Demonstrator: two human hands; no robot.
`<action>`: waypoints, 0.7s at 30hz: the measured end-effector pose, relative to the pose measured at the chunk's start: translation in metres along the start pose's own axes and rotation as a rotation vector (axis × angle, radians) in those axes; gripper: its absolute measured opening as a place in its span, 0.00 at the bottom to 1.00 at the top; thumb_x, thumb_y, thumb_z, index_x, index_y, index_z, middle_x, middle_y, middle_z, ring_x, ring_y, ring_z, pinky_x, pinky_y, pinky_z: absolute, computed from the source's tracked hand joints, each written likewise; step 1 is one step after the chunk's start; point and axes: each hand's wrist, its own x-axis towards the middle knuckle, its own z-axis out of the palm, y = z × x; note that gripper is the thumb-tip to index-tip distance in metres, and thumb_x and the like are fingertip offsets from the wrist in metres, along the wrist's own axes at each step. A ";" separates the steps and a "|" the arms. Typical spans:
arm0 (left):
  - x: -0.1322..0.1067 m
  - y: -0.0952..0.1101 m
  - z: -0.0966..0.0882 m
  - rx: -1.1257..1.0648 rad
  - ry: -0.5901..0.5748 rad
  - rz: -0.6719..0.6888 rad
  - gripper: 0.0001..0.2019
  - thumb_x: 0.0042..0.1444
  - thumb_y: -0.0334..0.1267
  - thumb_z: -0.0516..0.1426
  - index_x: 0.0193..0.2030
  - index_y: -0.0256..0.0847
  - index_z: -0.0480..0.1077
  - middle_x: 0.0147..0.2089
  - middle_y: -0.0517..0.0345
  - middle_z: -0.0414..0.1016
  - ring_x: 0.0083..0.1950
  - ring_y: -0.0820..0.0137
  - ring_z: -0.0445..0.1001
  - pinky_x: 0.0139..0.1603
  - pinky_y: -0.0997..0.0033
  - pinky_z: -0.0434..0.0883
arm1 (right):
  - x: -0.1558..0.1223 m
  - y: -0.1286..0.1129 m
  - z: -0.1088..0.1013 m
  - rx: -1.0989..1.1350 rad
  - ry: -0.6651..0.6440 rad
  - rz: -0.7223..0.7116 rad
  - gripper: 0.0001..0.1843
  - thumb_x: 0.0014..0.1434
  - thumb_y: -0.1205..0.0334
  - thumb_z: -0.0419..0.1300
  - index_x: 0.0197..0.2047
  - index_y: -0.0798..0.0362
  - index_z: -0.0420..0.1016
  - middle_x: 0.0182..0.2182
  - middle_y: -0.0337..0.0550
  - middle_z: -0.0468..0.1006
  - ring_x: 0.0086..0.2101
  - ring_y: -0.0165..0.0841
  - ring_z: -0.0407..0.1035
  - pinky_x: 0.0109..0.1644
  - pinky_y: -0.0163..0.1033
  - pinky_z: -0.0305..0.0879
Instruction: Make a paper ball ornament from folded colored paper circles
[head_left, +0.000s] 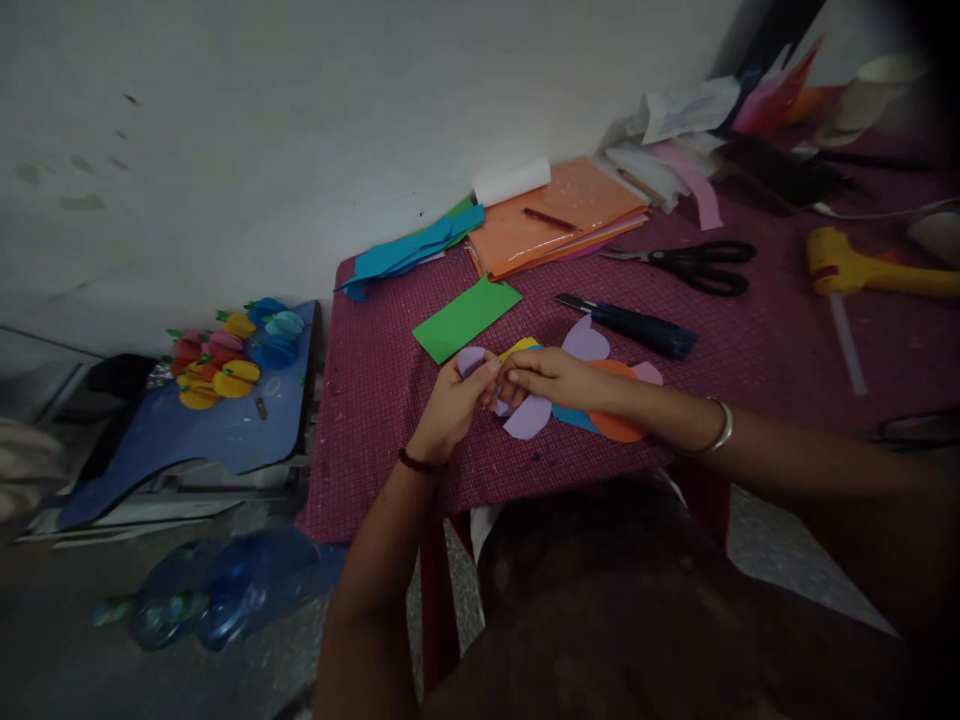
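my left hand (450, 405) pinches a lilac paper piece (470, 361) over the table (367, 400), apparently steadying it beside my right hand (551, 378), whose fingers curl close by (whether gripping anything, i cannot tell).

lilac paper (470, 360), curved edge showing, partly hidden, in left hand (453, 402)

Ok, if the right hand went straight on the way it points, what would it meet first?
Most likely the left hand, close ahead and holding purple paper; whether the right hand already touches either is unclear.
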 end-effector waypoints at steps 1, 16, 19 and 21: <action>0.000 0.000 -0.001 0.007 0.005 -0.008 0.15 0.50 0.46 0.66 0.31 0.38 0.69 0.19 0.68 0.61 0.20 0.79 0.60 0.21 0.77 0.64 | 0.000 -0.001 -0.002 -0.071 -0.012 -0.025 0.13 0.67 0.55 0.52 0.40 0.55 0.71 0.36 0.46 0.79 0.36 0.32 0.74 0.42 0.40 0.71; 0.004 0.015 -0.016 -0.348 -0.015 -0.233 0.33 0.57 0.69 0.49 0.42 0.38 0.74 0.31 0.52 0.75 0.27 0.70 0.71 0.20 0.74 0.65 | -0.003 -0.006 -0.013 -0.140 -0.024 0.058 0.11 0.54 0.64 0.59 0.42 0.55 0.74 0.31 0.38 0.73 0.29 0.28 0.64 0.34 0.35 0.62; 0.005 0.013 -0.018 -0.377 -0.032 -0.225 0.34 0.58 0.69 0.48 0.44 0.37 0.74 0.32 0.50 0.76 0.29 0.68 0.73 0.23 0.72 0.70 | 0.001 -0.008 -0.013 0.080 0.114 0.132 0.12 0.52 0.56 0.63 0.36 0.54 0.70 0.30 0.39 0.73 0.31 0.29 0.66 0.35 0.36 0.64; 0.006 0.011 -0.017 -0.389 -0.041 -0.223 0.35 0.58 0.69 0.47 0.45 0.36 0.75 0.33 0.50 0.76 0.30 0.67 0.74 0.24 0.70 0.72 | 0.002 -0.011 -0.013 0.155 0.203 0.183 0.15 0.51 0.51 0.65 0.32 0.52 0.67 0.28 0.38 0.71 0.29 0.28 0.65 0.32 0.35 0.63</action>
